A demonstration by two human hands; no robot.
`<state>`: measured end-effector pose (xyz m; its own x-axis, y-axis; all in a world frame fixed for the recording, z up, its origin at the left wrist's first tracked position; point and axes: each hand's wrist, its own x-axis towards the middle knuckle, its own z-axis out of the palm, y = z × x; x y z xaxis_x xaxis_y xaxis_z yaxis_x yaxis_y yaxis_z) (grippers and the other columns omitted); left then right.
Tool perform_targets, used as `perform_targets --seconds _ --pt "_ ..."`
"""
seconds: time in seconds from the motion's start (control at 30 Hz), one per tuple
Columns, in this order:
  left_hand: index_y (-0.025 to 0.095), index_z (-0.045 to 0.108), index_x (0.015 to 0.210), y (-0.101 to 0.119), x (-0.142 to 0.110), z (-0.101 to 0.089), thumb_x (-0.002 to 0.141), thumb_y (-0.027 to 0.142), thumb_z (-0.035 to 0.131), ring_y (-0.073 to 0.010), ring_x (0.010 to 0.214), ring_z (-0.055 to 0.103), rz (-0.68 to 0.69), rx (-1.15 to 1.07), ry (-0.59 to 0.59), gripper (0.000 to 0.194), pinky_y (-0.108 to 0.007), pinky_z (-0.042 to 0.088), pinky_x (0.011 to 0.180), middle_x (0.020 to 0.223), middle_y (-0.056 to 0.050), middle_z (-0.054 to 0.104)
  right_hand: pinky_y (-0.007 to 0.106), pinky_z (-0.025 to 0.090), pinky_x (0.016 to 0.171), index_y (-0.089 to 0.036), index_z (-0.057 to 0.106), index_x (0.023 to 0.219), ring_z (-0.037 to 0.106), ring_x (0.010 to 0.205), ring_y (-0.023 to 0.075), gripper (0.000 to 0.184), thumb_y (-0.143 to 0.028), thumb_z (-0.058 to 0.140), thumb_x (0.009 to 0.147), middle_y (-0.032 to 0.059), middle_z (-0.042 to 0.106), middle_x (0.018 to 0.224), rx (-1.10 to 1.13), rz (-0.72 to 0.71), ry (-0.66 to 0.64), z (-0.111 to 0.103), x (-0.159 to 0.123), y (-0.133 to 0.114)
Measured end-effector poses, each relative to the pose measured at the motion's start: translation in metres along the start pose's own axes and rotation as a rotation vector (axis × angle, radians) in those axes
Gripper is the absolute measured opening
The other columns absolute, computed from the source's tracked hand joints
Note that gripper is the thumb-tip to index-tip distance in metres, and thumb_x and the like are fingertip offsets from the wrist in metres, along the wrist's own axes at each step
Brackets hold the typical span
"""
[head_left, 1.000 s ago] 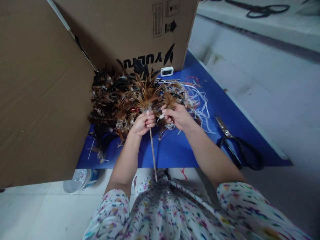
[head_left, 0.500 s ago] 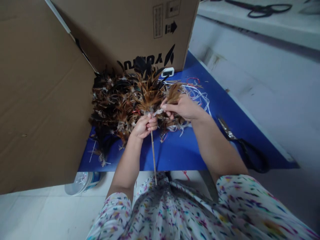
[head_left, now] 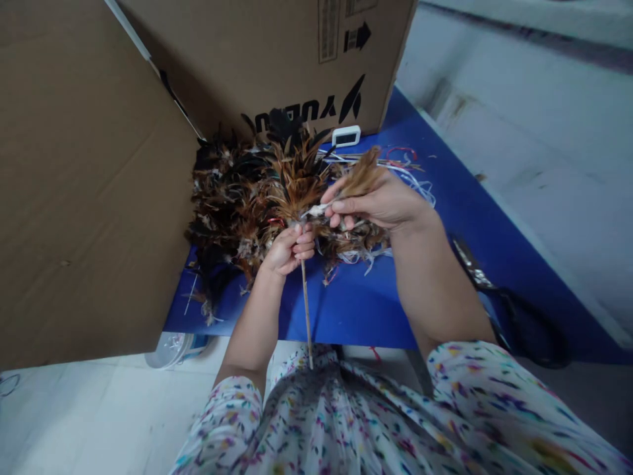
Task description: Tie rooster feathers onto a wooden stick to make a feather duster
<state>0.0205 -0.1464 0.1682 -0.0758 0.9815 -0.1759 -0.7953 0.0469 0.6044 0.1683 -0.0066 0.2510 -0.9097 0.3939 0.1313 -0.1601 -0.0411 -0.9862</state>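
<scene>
Feathered stick (head_left: 299,178), right at the centre, out over the near part of the blue table (head_left: 353,310), and here's the left hand (head_left: 291,247) clasped firmly around it, just below the plumes! Dark feathers fan out at the far end, rusty brown ones sit closer to the fist, and the bare length of wood runs back past the table edge towards the person's patterned clothing (head_left: 336,422).

Over to the right hand (head_left: 378,201): thumb and fingers pinch a brown tuft (head_left: 364,173), its plumes sweeping up and away while its pale end points in at the stick, just above the left fist. Whether that pale end touches, I can't tell from this angle.

Behind and to the left, what a spread: a heap of feathers (head_left: 225,204), dark and brown, sprawls across the table. White strips (head_left: 420,185) lie loose on the right, with a red string (head_left: 408,153) near them. Far side now, a small white device (head_left: 346,136) with a dark screen stands before a printed cardboard box (head_left: 281,59). Out by the right forearm lie black-handled scissors (head_left: 477,274), and down on the pale floor (head_left: 109,402), a bucket (head_left: 171,349) beneath the cardboard panel (head_left: 89,185) at left.
</scene>
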Motion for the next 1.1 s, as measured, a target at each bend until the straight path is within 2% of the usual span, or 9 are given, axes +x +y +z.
perform_targets --seconds 0.13,0.27,0.37,0.47,0.7,0.87,1.0,1.1 --pt "0.013 0.054 0.083 -0.001 -0.001 0.003 0.093 0.02 0.053 -0.0005 0.041 0.024 -0.002 0.021 0.044 0.013 -0.012 0.024 0.039 0.061 0.006 0.032 0.027 0.046 0.037 -0.015 0.068 0.078 0.062 0.051 0.0166 0.028 -0.031 0.086 0.063 0.0048 0.066 0.066 -0.022 0.05 0.008 0.002 0.003 0.004" --pt "0.011 0.058 0.087 -0.002 -0.002 0.005 0.094 0.021 0.051 0.0009 0.04 0.023 0.012 0.08 0.074 0.014 -0.011 0.024 0.038 0.062 0.004 0.039 0.026 0.047 0.04 -0.015 0.068 0.072 0.061 0.053 0.015 0.021 -0.029 0.082 0.068 0.0051 0.065 0.064 -0.084 0.097 -0.044 0.003 0.01 0.017" --pt "0.01 0.06 0.088 -0.002 -0.001 0.003 0.094 0.023 0.051 0.0018 0.039 0.021 0.022 0.139 0.049 0.017 -0.01 0.023 0.037 0.064 0.002 0.045 0.022 0.043 0.037 -0.016 0.067 0.066 0.056 0.049 0.0114 0.021 -0.033 0.076 0.075 0.004 0.065 0.06 -0.136 0.084 -0.11 0.001 0.017 0.028" --pt "0.009 0.061 0.09 -0.002 -0.001 0.002 0.094 0.023 0.051 0.0021 0.039 0.021 0.042 0.179 -0.005 0.017 -0.009 0.024 0.037 0.066 0.0 0.049 0.021 0.04 0.035 -0.015 0.066 0.062 0.053 0.046 0.0098 0.025 -0.035 0.074 0.076 0.0035 0.063 0.056 -0.173 0.088 -0.125 0.0 0.022 0.035" --pt "0.011 0.061 0.088 -0.002 0.0 0.003 0.092 0.024 0.055 0.002 0.039 0.022 0.035 0.186 0.021 0.015 -0.009 0.025 0.037 0.065 0.0 0.05 0.02 0.038 0.033 -0.015 0.065 0.06 0.047 0.04 0.008 0.024 -0.031 0.082 0.066 -0.0002 0.055 0.047 -0.148 0.102 -0.06 0.006 0.024 0.034" --pt "0.009 0.063 0.089 -0.003 0.0 0.0 0.09 0.024 0.057 0.0022 0.04 0.023 0.068 0.214 -0.05 0.016 -0.009 0.027 0.037 0.07 -0.005 0.057 0.021 0.035 0.035 -0.015 0.064 0.059 0.045 0.04 0.0073 0.027 -0.033 0.075 0.075 0.0021 0.059 0.052 -0.24 0.055 -0.093 0.007 0.025 0.037" --pt "0.007 0.065 0.092 -0.003 0.001 -0.002 0.091 0.023 0.055 0.0021 0.04 0.025 0.096 0.217 -0.05 0.019 -0.009 0.027 0.037 0.075 -0.009 0.063 0.022 0.035 0.039 -0.014 0.06 0.062 0.043 0.041 0.0062 0.027 -0.034 0.074 0.076 -0.0002 0.057 0.052 -0.297 0.009 -0.066 0.007 0.025 0.04" --pt "0.006 0.066 0.091 -0.003 0.002 -0.002 0.092 0.023 0.054 0.0023 0.039 0.024 0.114 0.224 -0.032 0.021 -0.009 0.027 0.036 0.078 -0.012 0.066 0.023 0.038 0.043 -0.013 0.061 0.067 0.044 0.044 0.0071 0.026 -0.034 0.072 0.078 0.0006 0.06 0.056 -0.331 0.002 -0.101 0.007 0.024 0.04"
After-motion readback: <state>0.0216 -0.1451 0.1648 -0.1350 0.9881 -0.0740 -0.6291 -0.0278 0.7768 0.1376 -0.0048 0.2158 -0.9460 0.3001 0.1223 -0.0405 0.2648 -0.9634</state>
